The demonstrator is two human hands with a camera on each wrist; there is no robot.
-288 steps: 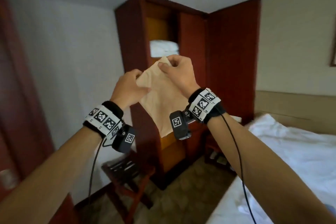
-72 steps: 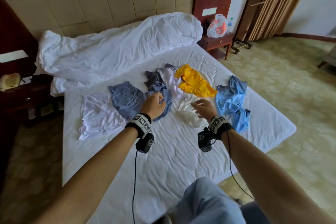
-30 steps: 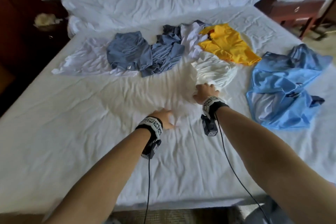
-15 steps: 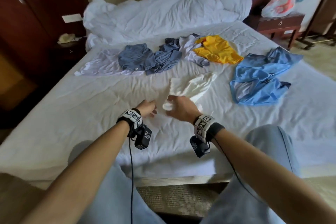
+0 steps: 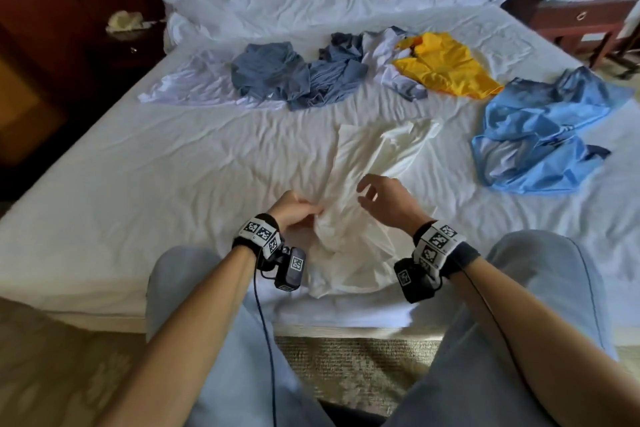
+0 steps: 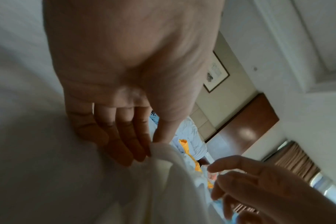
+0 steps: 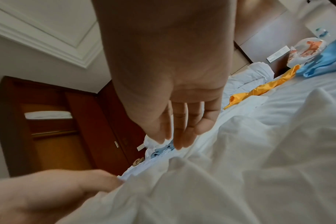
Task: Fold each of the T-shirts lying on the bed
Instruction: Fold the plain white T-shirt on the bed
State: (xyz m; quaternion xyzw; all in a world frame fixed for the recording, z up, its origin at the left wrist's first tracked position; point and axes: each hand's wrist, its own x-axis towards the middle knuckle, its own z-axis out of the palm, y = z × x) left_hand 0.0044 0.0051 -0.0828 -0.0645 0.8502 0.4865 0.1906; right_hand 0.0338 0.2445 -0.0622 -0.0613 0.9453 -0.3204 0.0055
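Item: cream T-shirt (image 5: 360, 184), bunched, now lying at the near edge of the bed (image 5: 104, 156), dragged toward the person from its spot beside the yellow shirt (image 5: 446, 69) a second ago. Left hand (image 5: 294, 211) is pinching a fold of it. Right hand (image 5: 384, 198) is hovering above, fingers apart, holding nothing. Judgement: spreading is starting; no fold made. The other shirts, including the blue shirt (image 5: 540, 128), are waiting untouched.
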